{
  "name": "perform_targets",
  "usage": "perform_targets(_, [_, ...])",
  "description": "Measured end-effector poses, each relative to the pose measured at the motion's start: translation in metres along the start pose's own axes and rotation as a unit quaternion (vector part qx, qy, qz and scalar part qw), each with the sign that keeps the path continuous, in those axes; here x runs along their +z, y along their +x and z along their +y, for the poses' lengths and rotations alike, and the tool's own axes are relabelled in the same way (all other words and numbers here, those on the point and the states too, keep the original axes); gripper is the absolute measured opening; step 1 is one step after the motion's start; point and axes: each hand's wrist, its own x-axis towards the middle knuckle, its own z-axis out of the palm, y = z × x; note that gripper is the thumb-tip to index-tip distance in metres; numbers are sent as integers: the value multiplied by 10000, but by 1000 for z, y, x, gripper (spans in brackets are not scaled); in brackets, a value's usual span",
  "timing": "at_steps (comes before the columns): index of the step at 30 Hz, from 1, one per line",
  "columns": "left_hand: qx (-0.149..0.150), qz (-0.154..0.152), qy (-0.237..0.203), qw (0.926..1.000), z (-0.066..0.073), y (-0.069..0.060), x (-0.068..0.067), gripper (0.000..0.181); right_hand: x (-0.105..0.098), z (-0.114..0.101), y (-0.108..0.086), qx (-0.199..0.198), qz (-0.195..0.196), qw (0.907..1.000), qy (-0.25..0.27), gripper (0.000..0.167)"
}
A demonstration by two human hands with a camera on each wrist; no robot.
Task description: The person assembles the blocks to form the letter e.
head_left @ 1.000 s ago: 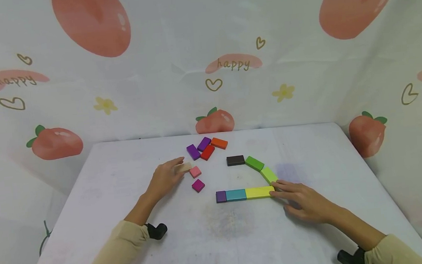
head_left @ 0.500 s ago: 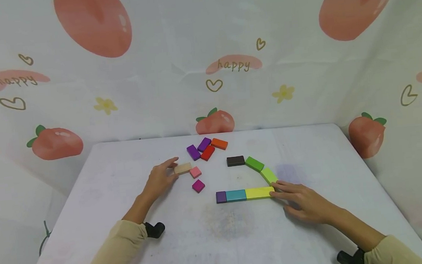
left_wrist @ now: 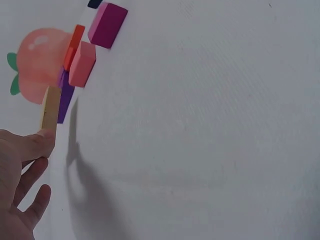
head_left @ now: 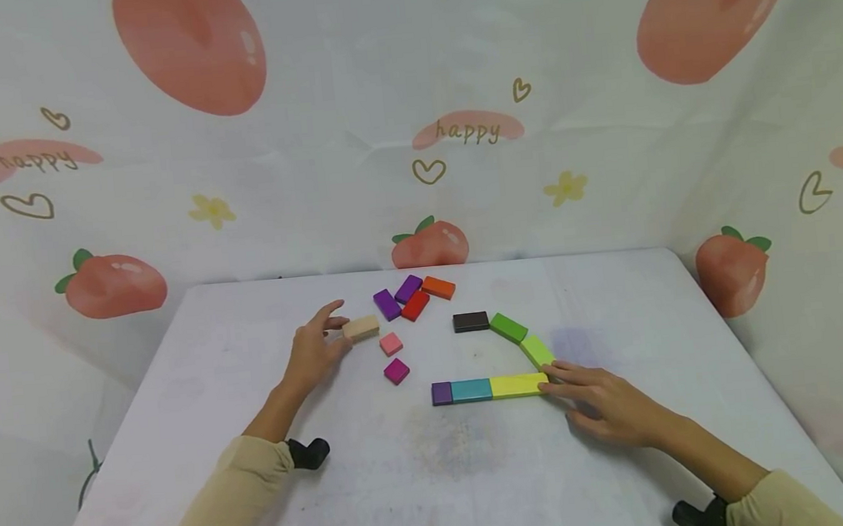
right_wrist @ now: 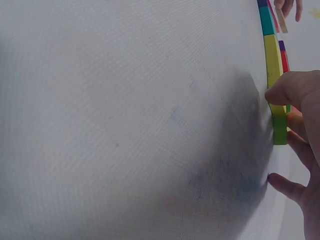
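My left hand (head_left: 314, 352) pinches one end of a beige block (head_left: 362, 328) between thumb and finger. In the left wrist view the hand (left_wrist: 25, 170) grips the beige block (left_wrist: 51, 110), its other fingers apart. A pink block (head_left: 391, 343) and a magenta block (head_left: 397, 371) lie to its right. My right hand (head_left: 610, 405) rests its fingertips at the right end of a yellow block (head_left: 518, 385), where a light green block (head_left: 537, 352) meets it. In the right wrist view the hand (right_wrist: 305, 120) has its thumb on the yellow block (right_wrist: 272, 60).
A teal block (head_left: 471, 390) and a small purple block (head_left: 441, 393) continue the row leftward. A green block (head_left: 508, 327) and a black block (head_left: 470, 321) curve away above. Farther back lie two purple blocks, a red block (head_left: 415, 305) and an orange block (head_left: 439, 286).
My left hand has closed on the beige block's end and drawn it slightly left, away from the pink block. My right hand stays where it was.
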Motion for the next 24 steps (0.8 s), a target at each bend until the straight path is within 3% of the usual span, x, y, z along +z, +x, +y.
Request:
perform_targets(6, [132, -33, -31, 9999, 9, 6, 8, 61, -1, 0, 0, 30, 2, 10000, 16, 51])
perform_targets(16, [102, -274, 58, 9996, 32, 11, 28, 58, 0, 0, 0, 0, 3, 10000, 23, 51])
perform_targets(24, [9, -643, -332, 9974, 50, 16, 47, 60, 0, -1, 1, -39, 36, 10000, -8, 52])
